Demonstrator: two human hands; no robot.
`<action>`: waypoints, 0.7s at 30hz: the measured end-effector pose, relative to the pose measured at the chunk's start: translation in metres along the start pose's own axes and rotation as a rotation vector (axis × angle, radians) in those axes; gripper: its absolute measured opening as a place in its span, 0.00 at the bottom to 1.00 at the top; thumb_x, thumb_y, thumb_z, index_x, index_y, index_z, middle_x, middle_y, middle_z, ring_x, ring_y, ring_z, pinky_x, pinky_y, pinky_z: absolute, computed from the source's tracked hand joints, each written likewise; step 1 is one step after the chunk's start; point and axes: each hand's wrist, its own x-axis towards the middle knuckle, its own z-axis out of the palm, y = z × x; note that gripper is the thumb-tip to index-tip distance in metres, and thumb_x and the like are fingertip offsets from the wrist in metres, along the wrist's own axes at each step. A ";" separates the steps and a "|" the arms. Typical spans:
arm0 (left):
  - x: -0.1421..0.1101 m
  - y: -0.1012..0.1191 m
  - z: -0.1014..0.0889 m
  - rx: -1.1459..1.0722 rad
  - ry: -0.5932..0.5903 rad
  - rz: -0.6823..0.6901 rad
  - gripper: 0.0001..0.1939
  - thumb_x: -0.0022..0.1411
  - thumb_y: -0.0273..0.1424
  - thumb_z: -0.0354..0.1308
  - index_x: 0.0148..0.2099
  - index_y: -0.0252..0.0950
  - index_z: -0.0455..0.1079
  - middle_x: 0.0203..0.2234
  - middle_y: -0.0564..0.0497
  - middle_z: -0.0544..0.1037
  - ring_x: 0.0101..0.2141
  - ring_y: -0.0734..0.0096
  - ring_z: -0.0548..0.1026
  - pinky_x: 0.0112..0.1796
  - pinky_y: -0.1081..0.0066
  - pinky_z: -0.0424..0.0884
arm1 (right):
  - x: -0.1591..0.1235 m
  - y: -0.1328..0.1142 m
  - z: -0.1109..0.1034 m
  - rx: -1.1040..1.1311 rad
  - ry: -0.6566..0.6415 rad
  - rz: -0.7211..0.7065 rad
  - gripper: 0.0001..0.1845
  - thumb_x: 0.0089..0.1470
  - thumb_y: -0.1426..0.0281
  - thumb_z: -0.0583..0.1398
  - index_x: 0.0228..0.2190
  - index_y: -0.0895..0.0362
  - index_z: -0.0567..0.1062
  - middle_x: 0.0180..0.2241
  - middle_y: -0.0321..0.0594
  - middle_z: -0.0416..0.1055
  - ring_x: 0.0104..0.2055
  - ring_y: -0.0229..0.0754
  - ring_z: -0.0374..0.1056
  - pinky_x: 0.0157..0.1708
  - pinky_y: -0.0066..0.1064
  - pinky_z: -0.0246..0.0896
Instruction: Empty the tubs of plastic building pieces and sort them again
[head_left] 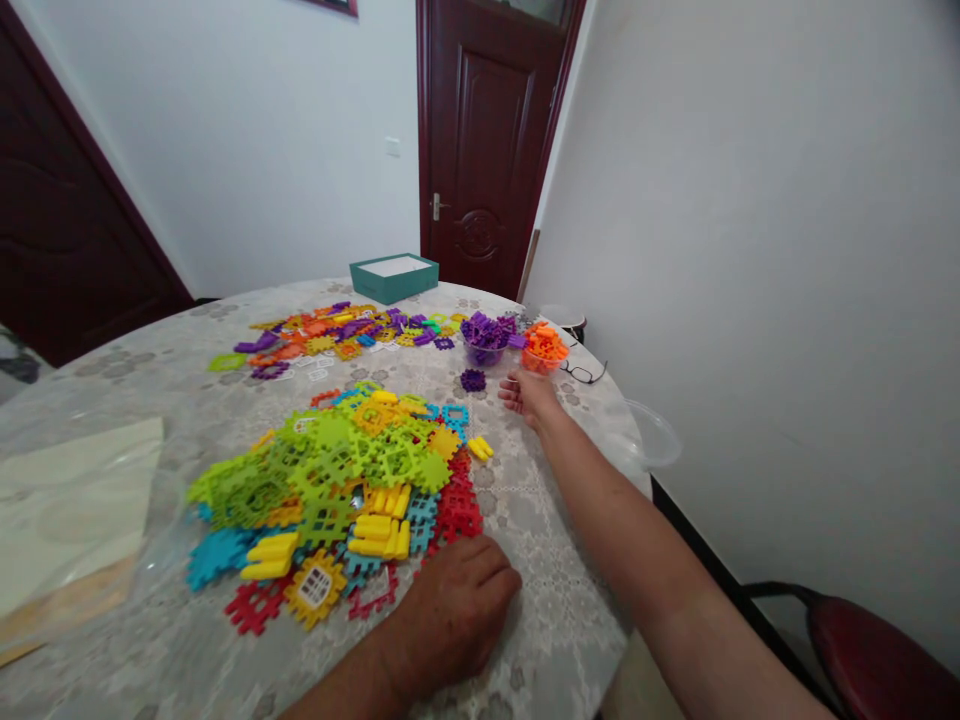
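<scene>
My left hand (pixel 454 610) rests knuckles up on the round table (pixel 532 520), fingers curled under, beside the near edge of a heap of flat plastic building tiles (pixel 337 480) in green, yellow, red and blue. My right hand (pixel 529 393) reaches far across the table, fingers bent, just short of a purple tile (pixel 472 379) and a clear cup of orange tiles (pixel 544 348). A cup of purple tiles (pixel 486 335) stands to the left of the orange one. What either hand holds, if anything, is hidden.
A second spread of mixed tiles (pixel 330 335) lies further back, a teal box (pixel 394 276) behind it. Glasses (pixel 583 374) and an empty clear tub (pixel 649 432) sit at the right edge. A plastic bag (pixel 75 500) lies left. A red chair (pixel 877 650) stands right.
</scene>
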 end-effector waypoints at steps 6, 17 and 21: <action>-0.003 -0.005 0.010 0.051 -0.033 0.038 0.06 0.61 0.24 0.60 0.38 0.38 0.67 0.31 0.50 0.75 0.34 0.63 0.72 0.35 0.63 0.70 | 0.053 -0.001 0.025 0.038 0.022 0.060 0.10 0.66 0.69 0.55 0.34 0.62 0.70 0.21 0.33 0.70 0.19 0.30 0.68 0.24 0.20 0.64; -0.003 -0.019 0.010 0.226 -0.010 0.032 0.03 0.70 0.30 0.60 0.43 0.36 0.72 0.33 0.51 0.75 0.42 0.63 0.73 0.64 0.54 0.62 | 0.090 -0.002 0.036 0.129 0.030 0.153 0.08 0.66 0.69 0.57 0.32 0.57 0.69 0.21 0.37 0.72 0.20 0.37 0.71 0.19 0.24 0.69; -0.003 -0.022 0.012 0.231 0.009 0.038 0.03 0.71 0.30 0.59 0.43 0.36 0.72 0.32 0.52 0.75 0.40 0.65 0.74 0.65 0.55 0.61 | 0.093 -0.004 0.037 0.172 0.018 0.151 0.08 0.66 0.69 0.57 0.32 0.56 0.68 0.22 0.36 0.73 0.21 0.37 0.72 0.20 0.24 0.71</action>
